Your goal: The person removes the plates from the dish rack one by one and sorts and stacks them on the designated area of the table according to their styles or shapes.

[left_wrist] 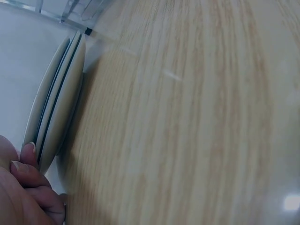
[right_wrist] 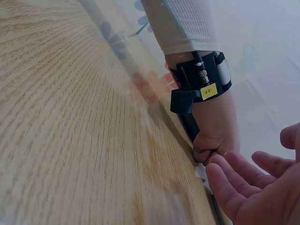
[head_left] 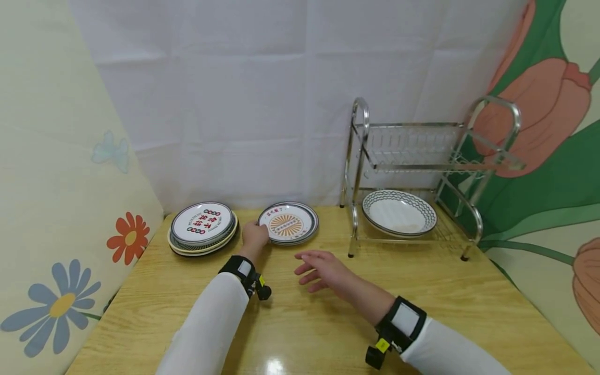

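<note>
My left hand (head_left: pixel 254 237) grips the left rim of the top plate (head_left: pixel 286 225), white with an orange sunburst pattern, on a small stack near the back of the table. The left wrist view catches this stack (left_wrist: pixel 58 98) edge-on, with curled fingers (left_wrist: pixel 35 176) at the rim; the thumb's grip is partly hidden. To the left of that hand is a taller stack of plates (head_left: pixel 201 223), its top one bearing red characters. My right hand (head_left: pixel 328 272) hovers in front of the small stack, fingers loosely extended, touching nothing. It also appears in the right wrist view, palm side (right_wrist: pixel 262 192).
A two-tier metal dish rack (head_left: pixel 358 172) stands at the back right. On its lower tier sits a wavy-rimmed white dish (head_left: pixel 399 212). A white cloth backdrop (head_left: pixel 234 104) rises behind the wooden table (head_left: pixel 300 333), with flower-painted walls either side.
</note>
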A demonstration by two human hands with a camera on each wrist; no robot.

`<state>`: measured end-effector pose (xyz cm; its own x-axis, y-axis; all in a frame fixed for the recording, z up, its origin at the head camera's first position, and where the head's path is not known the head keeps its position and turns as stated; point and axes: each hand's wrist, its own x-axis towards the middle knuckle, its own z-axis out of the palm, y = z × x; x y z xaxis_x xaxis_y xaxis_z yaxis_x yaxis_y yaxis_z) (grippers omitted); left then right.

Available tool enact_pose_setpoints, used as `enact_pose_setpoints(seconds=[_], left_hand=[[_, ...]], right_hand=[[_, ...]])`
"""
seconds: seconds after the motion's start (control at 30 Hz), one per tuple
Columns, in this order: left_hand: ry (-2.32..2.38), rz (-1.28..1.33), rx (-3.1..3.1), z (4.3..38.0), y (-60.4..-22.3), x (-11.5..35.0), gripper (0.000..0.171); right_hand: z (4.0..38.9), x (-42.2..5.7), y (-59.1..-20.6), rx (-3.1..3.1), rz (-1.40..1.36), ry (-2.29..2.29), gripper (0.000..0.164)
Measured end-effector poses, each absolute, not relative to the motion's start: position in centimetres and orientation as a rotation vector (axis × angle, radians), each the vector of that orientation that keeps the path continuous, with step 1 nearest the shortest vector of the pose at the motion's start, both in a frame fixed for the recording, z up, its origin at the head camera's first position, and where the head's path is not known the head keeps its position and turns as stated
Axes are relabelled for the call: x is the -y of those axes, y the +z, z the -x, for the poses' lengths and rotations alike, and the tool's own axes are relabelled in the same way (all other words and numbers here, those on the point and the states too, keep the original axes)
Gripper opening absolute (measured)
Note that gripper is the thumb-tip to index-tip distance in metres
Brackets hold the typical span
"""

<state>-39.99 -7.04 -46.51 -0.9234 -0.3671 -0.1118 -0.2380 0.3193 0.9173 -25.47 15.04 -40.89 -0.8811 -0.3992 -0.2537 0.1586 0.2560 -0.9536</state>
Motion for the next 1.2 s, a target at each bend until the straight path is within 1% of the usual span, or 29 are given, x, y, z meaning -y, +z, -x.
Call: enact_pose_setpoints(seconds=[0.17,0.23,0.3,0.5,0.8,0.9,1.0,1.2], left_hand=[[-1.638,-0.569,2.554,39.6,-45.8,7.3,0.033],[-1.660,-0.574,2.559,39.4,-45.5,7.4,0.033],[-1.690,-0.577,2.545,39.3,-45.4,7.5,0.038],[-1.753,-0.507,2.481,38.7,-45.2,7.8,0.059],[-2.012,-0.334,2.393,35.8,-42.6,8.0,0.058],[-2.039,-0.237,2.394,34.6,-41.7,7.5,0.058],[-2.035,-0.100,2.372,33.2,-40.8,6.7,0.059],[-1.964,0.109,2.374,30.3,-40.0,4.9,0.056]], right_hand=[[25.5,-15.2,-40.8,-2.087,0.223,-1.663,0.048],[25.5,-15.2,-40.7,-2.092,0.217,-1.665,0.047],[25.4,-15.2,-40.5,-2.098,0.222,-1.668,0.046],[25.5,-16.0,-39.3,-2.188,0.314,-1.678,0.046],[25.9,-20.0,-34.8,-2.582,0.578,-1.546,0.043],[27.0,-22.1,-33.3,-2.758,0.620,-1.411,0.045],[28.7,-24.2,-32.1,-2.913,0.606,-1.282,0.050],[32.8,-28.4,-31.0,-3.033,0.353,-1.071,0.063]])
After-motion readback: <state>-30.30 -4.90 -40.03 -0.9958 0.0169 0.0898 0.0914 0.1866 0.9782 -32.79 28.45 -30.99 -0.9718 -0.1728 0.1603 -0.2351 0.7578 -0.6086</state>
